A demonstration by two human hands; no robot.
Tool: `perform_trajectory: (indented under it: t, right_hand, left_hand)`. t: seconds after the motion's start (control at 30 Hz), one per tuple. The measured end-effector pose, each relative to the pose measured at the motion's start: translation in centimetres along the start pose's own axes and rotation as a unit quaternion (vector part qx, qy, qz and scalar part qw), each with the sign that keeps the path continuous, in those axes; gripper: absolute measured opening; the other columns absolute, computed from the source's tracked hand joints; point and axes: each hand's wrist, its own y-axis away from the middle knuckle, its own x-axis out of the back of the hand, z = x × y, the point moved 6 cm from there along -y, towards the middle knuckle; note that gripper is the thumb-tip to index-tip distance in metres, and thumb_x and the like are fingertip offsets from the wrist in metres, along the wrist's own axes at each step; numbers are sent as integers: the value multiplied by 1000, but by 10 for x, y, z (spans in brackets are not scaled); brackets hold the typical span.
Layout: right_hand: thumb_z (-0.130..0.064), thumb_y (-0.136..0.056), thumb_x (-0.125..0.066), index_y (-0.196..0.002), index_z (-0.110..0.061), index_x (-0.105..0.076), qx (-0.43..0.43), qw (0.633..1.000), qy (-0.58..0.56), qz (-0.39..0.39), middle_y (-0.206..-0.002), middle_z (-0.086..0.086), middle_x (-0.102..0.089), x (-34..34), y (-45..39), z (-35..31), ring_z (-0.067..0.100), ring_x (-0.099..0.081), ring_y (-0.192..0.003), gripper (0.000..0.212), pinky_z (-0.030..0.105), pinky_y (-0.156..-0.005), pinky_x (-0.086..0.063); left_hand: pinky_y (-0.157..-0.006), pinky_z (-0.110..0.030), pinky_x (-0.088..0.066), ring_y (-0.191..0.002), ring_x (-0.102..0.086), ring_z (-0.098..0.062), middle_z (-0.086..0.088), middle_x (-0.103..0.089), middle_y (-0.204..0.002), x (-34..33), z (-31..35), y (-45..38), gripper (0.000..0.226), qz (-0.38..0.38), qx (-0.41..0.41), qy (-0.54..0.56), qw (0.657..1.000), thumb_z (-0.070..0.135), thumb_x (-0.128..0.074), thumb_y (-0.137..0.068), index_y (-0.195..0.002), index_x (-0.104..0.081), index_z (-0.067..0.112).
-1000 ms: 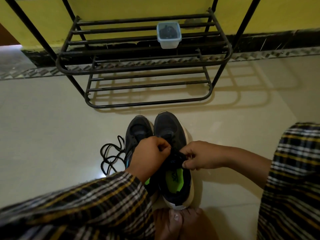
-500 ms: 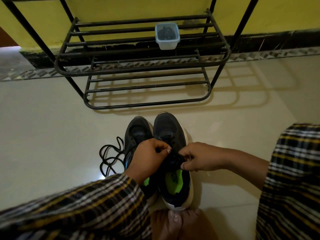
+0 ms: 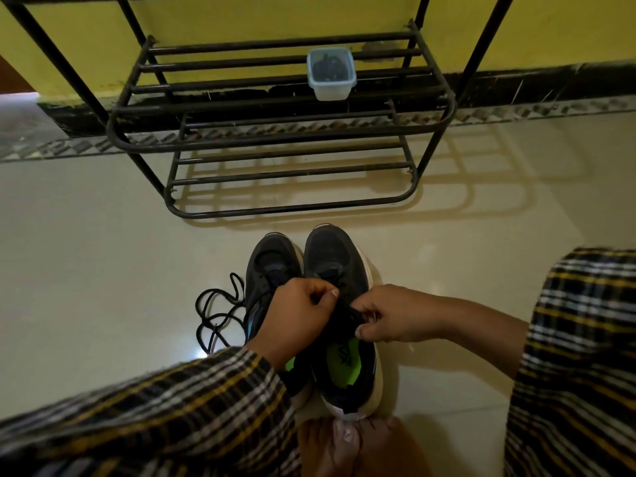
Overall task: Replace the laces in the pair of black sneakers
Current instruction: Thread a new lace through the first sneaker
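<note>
Hands pinching right sneaker lace

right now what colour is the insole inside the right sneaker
Bright lime green insole with a dark logo, seen in the head view, the only one given.

I see two black sneakers side by side on the floor, toes toward twelve o'clock — green insoles showing. A loose black lace lies tangled at their nine o'clock.
</note>
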Motion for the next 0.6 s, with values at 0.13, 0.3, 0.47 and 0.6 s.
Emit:
perform_trajectory:
  t: [0.13, 0.3, 0.47, 0.6]
  right_hand:
    - [-22, -88, -59, -67, -17, -46, 2, 1000, 24, 3, -65, 1, -49, -1, -2, 0, 16, -47, -61, 25, 29, -59, -37]
    - [-32, -87, -64, -69, -13, -50, -8, 999, -49, 23, -61, -2, -49, -3, -4, 4, 13, -50, -59, 29, 30, -59, -42]
    - [-27, -86, -66, -82, -16, -62, -29, 975, -125, 183, -73, -6, -58, 16, -7, 16, 4, -54, -63, 12, 30, -68, -49]
    - [-9, -83, -68, -85, -16, -65, -13, 954, -166, 251, -67, -7, -58, 20, -10, 12, -5, -53, -48, 8, 9, -52, -42]
  left_hand:
    - [-60, -19, -48, -62, -62, -3, 3, -69, -68, -2, 0, 0, 21, 2, 13, 25, 1000, 30, -65, -87, -76, -72, 15]
    - [-54, -9, -43, -57, -58, 2, 6, -65, -62, -1, -3, -2, 17, 10, 19, 29, 999, 23, -67, -86, -73, -71, 13]
    - [-54, -13, -44, -61, -61, -3, 3, -68, -66, 0, -4, -1, 16, 11, 17, 25, 999, 24, -66, -87, -77, -73, 14]
    - [-51, -10, -42, -57, -58, 1, 7, -66, -63, -1, -3, -2, 15, 8, 16, 14, 1000, 25, -65, -87, -77, -72, 17]
